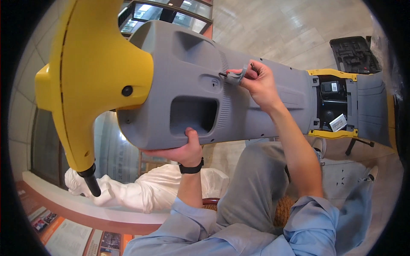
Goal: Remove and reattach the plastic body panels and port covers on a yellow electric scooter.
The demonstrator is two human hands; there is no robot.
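An electric scooter's grey plastic front panel [179, 89] stretches in front of me, joined to a yellow handlebar cover [85, 64] at the left. My left hand [185, 147] grips the panel's near edge, thumb over the rim of an open storage pocket [194, 115], fingers partly hidden underneath. Between the fingertips of my right hand [260, 83] is a small curved grey hook [235, 77] with a dark screw-like tip pointing left. That tip is close to the ribbed strip; whether it touches I cannot tell. Beside it, a recess with a keyhole [213, 84] shows.
An open compartment [333, 104] with wiring and a white-labelled part lies before the seat [371, 98]. An open black tool case [354, 53] rests on the floor behind. A white statue [149, 187] lies below the handlebar. Another person's shoe [373, 173] is at the right.
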